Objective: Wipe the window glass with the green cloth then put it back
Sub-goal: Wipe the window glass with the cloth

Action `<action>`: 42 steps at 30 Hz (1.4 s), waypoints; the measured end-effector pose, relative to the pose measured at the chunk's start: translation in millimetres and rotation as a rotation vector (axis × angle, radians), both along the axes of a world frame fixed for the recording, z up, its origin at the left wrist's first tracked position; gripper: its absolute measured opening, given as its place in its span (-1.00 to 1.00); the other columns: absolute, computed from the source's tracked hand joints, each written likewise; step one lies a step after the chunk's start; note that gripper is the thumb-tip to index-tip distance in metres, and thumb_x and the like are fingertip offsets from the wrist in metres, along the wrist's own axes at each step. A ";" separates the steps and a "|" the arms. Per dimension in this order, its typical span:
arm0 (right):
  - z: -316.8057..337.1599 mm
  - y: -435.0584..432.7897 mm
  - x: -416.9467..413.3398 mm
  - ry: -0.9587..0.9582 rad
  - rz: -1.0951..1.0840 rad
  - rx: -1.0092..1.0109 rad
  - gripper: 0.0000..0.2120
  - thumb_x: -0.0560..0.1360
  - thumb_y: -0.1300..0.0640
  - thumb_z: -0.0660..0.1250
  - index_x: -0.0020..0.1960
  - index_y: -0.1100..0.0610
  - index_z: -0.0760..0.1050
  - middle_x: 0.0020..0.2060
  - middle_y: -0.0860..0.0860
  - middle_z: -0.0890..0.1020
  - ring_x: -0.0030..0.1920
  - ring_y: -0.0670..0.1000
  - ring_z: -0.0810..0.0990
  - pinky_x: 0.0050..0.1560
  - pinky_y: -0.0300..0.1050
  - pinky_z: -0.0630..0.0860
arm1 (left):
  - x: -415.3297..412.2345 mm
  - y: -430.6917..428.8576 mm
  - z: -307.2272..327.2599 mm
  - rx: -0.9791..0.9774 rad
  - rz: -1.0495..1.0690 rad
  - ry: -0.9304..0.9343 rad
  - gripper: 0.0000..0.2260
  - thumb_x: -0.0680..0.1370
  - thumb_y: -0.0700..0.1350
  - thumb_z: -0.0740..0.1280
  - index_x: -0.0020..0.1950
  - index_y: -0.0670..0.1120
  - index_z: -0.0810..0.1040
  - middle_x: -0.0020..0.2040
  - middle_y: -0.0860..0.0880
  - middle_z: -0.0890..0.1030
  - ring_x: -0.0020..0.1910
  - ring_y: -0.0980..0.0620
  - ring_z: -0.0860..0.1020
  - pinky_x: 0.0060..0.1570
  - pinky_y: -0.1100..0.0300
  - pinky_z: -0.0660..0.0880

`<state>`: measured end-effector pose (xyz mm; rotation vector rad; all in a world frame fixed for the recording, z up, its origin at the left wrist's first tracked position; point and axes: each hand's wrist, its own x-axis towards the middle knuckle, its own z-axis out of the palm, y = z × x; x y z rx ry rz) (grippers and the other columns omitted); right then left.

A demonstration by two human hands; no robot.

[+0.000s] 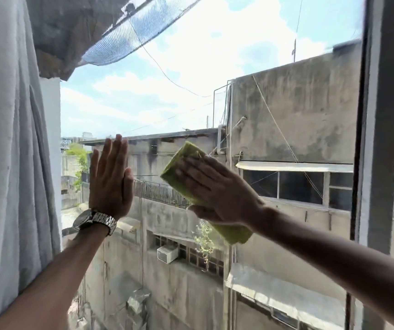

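Forearms nearest, both reaching up and forward from the bottom corners, a metal wristwatch (pixel 95 221) strapped on the left one. Left hand (pixel 110 179) raised flat, fingers straight and close together, gripping nothing; seemingly laid against the window glass (pixel 191 67) as a brace so that pressure from the other side does not rock the body or the pane, though actual contact too fine to confirm. Right hand (pixel 217 190) spread palm-down over the green cloth (pixel 184 167), fingers extended and a little apart, pinning rather than clutching: a flat palm spreads force across the folded pad and keeps the whole face on the pane. Cloth folded into a long strip, slanting from upper left to lower right, one end poking out beyond the fingertips, the other trailing out under the wrist. Position roughly mid-pane, lower half, just right of the braced hand. Judged as the wiping stroke itself, with the return of the cloth not yet begun; no resting place for it in view. Pale curtain (pixel 8 151) bunched at the left edge, presumably pushed aside to bare the pane. Window frame (pixel 379 115) upright at the right, marking the limit of this pane. Beyond, through the glass: weathered concrete buildings, a railed balcony, an air-conditioner box, loose wires, a stretch of netting above, bright cloudy sky.
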<state>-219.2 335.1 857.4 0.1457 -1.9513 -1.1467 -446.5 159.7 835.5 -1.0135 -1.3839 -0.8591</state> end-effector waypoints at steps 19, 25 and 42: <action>-25.8 -11.3 -12.4 0.065 -0.018 -0.093 -0.40 0.70 -0.11 0.07 0.60 0.25 0.19 0.58 0.23 0.27 0.61 0.19 0.20 0.64 0.15 0.14 | 1.6 -0.8 -0.8 -0.004 0.018 -0.016 -0.47 0.63 -0.10 0.02 0.59 -0.24 0.19 0.62 -0.22 0.22 0.64 -0.18 0.15 0.57 -0.31 0.13; 57.9 43.2 49.0 0.505 -0.098 -0.333 -0.36 0.72 -0.16 -0.03 0.60 0.29 0.18 0.57 0.25 0.29 0.59 0.22 0.24 0.66 0.09 0.05 | -6.9 2.8 -1.1 0.039 0.005 0.017 -0.48 0.66 -0.06 0.03 0.61 -0.19 0.18 0.63 -0.16 0.21 0.67 -0.01 0.06 0.62 -0.21 0.09; -28.7 -122.2 -31.5 0.194 -0.136 -0.517 -0.63 0.55 0.17 0.17 0.26 0.17 0.61 0.13 0.13 0.69 0.03 0.09 0.70 -0.03 0.01 0.67 | 126.9 -13.3 -135.3 0.055 -0.619 -1.063 -0.64 0.57 -0.19 0.40 0.33 -0.22 0.41 0.12 -0.16 0.64 0.00 -0.02 0.66 0.06 -0.08 0.65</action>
